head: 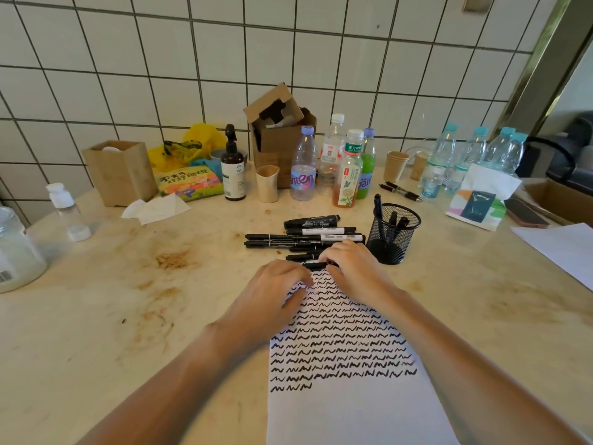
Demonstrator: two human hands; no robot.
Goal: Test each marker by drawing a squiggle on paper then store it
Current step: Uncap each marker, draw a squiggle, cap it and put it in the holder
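Both your hands, left hand (pixel 276 285) and right hand (pixel 351 263), pinch one black marker (pixel 316 265) between them; your fingers hide most of it, the squiggled paper (pixel 346 396) beneath.

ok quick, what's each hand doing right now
Left hand: fingers curled at one end of a marker, appears to grip it.
Right hand: grips the same marker's other end.
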